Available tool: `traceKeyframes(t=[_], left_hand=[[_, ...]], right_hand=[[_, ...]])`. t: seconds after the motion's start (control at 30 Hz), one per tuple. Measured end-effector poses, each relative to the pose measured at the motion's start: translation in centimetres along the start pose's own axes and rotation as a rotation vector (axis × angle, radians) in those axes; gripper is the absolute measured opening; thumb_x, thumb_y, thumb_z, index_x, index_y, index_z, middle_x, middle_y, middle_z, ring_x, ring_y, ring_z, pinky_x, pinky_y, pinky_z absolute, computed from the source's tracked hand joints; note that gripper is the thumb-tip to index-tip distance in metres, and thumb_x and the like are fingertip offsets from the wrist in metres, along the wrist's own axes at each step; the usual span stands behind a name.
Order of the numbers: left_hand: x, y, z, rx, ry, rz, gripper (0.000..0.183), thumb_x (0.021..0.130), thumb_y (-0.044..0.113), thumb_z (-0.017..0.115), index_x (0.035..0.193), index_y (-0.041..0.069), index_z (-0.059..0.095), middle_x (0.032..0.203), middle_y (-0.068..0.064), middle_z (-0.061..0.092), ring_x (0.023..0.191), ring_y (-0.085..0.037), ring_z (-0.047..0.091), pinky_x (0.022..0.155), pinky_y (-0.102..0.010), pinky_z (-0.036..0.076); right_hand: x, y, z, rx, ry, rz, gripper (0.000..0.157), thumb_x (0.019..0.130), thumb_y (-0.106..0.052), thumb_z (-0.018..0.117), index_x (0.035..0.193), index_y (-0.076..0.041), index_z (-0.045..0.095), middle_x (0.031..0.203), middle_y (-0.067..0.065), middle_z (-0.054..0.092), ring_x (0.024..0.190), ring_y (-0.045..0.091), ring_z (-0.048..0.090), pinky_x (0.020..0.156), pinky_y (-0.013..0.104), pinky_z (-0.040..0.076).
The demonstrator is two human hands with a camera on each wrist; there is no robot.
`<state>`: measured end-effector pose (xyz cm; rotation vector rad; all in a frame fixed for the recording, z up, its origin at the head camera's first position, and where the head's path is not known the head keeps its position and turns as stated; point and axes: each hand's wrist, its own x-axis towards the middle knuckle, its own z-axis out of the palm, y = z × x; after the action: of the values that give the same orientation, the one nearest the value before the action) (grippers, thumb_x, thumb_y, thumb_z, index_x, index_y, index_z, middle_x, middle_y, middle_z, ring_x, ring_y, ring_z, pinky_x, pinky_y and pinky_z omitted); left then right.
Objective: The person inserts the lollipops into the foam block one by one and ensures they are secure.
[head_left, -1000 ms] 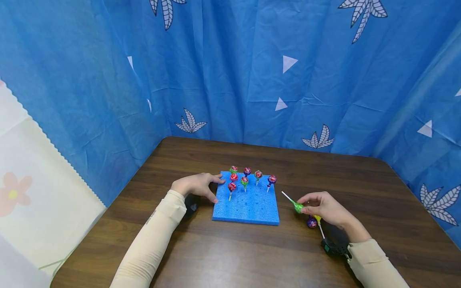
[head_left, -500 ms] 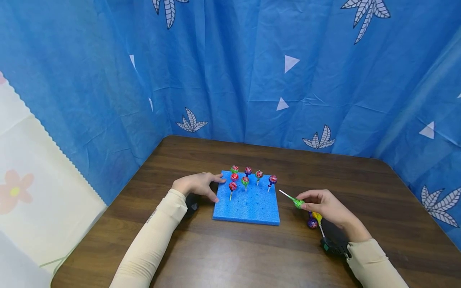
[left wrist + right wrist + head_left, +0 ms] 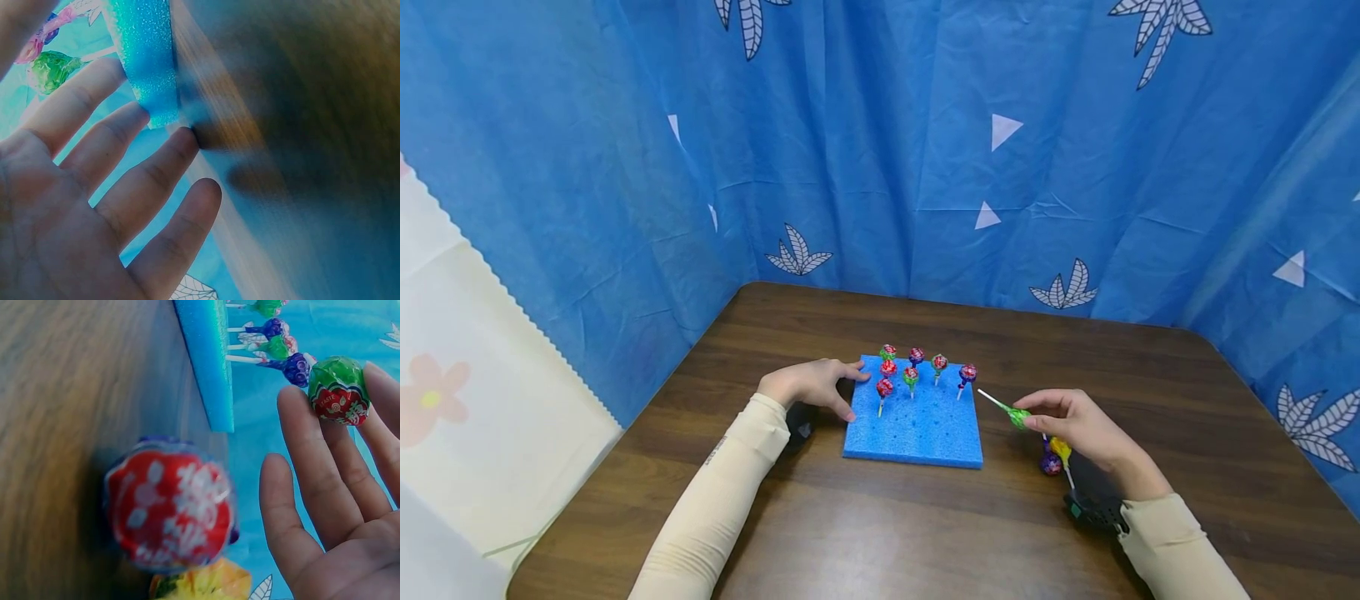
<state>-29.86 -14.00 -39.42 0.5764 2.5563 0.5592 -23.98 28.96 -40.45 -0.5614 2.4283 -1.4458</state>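
My right hand (image 3: pixel 1075 423) pinches a green-wrapped lollipop (image 3: pixel 1018 418) by its candy end, the white stick pointing left toward the board. In the right wrist view the green and red wrapper of this lollipop (image 3: pixel 339 391) shows between thumb and fingers. A blue foam board (image 3: pixel 917 433) lies on the table, with several wrapped lollipops standing in it toward its back half. My left hand (image 3: pixel 816 387) rests at the board's left edge, fingers spread and fairly straight. In the left wrist view the fingertips meet the foam's side (image 3: pixel 156 75).
A purple lollipop (image 3: pixel 1050 464) and a yellow one (image 3: pixel 1062 448) lie on the wooden table (image 3: pixel 880 533) just below my right hand. A blue curtain (image 3: pixel 880 150) hangs behind the table, and a pale flowered cloth (image 3: pixel 467 400) hangs at the left.
My right hand has shifted slightly up and left with the green lollipop, bringing the stick's tip nearer the board's right edge. The left hand and board stay in place.
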Motion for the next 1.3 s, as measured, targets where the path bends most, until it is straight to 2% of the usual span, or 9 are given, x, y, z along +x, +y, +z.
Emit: traceKeyframes(t=[0.13, 0.43, 0.6, 0.83, 1.03, 1.3], left_hand=[[-0.1, 0.0, 0.0, 0.002, 0.002, 0.002, 0.076, 0.082, 0.038, 0.082, 0.149, 0.032, 0.048, 0.168, 0.003, 0.023, 0.155, -0.034, 0.02, 0.121, -0.059, 0.028], [-0.1, 0.0, -0.1, -0.002, 0.005, 0.005, 0.077, 0.082, 0.038, 0.082, 0.15, 0.031, 0.047, 0.168, 0.002, 0.023, 0.155, -0.034, 0.02, 0.12, -0.059, 0.028], [-0.1, 0.0, 0.0, -0.007, 0.0, 0.005, 0.077, 0.082, 0.038, 0.082, 0.15, 0.031, 0.047, 0.168, 0.002, 0.023, 0.155, -0.034, 0.02, 0.12, -0.059, 0.029], [0.0, 0.0, -0.1, -0.003, -0.001, 0.004, 0.077, 0.082, 0.038, 0.082, 0.15, 0.031, 0.047, 0.168, 0.001, 0.023, 0.155, -0.035, 0.02, 0.12, -0.06, 0.029], [-0.1, 0.0, 0.0, -0.005, -0.002, 0.0, 0.077, 0.082, 0.037, 0.082, 0.15, 0.031, 0.047, 0.168, 0.002, 0.023, 0.155, -0.034, 0.02, 0.12, -0.059, 0.029], [0.1, -0.1, 0.0, -0.001, 0.003, 0.007, 0.076, 0.081, 0.038, 0.082, 0.15, 0.031, 0.048, 0.167, 0.001, 0.024, 0.154, -0.034, 0.022, 0.119, -0.059, 0.03]], right_hand=[[0.2, -0.4, 0.2, -0.004, 0.007, 0.0, 0.033, 0.096, -0.017, 0.067, 0.122, 0.002, 0.066, 0.106, 0.013, 0.072, 0.088, 0.033, 0.065, 0.073, 0.032, 0.058], [1.2, -1.5, 0.8, 0.094, -0.036, 0.002, 0.038, 0.095, -0.017, 0.069, 0.125, 0.005, 0.06, 0.108, 0.007, 0.073, 0.099, 0.031, 0.071, 0.088, 0.032, 0.06], [1.7, -2.1, 1.1, 0.129, 0.004, 0.013, 0.039, 0.094, -0.017, 0.071, 0.122, 0.006, 0.057, 0.106, 0.004, 0.072, 0.099, 0.031, 0.071, 0.09, 0.032, 0.059], [2.2, -2.8, 1.3, 0.131, 0.04, -0.021, 0.032, 0.095, -0.016, 0.069, 0.117, 0.006, 0.062, 0.107, 0.002, 0.071, 0.097, 0.03, 0.07, 0.091, 0.031, 0.059], [2.6, -3.0, 1.7, 0.124, 0.074, -0.03, 0.032, 0.094, -0.017, 0.07, 0.118, 0.004, 0.063, 0.108, -0.001, 0.071, 0.099, 0.032, 0.069, 0.09, 0.032, 0.059], [2.9, -3.2, 2.1, 0.115, 0.093, -0.066, 0.03, 0.096, -0.018, 0.068, 0.118, 0.002, 0.065, 0.11, -0.004, 0.07, 0.098, 0.023, 0.066, 0.089, 0.032, 0.058]])
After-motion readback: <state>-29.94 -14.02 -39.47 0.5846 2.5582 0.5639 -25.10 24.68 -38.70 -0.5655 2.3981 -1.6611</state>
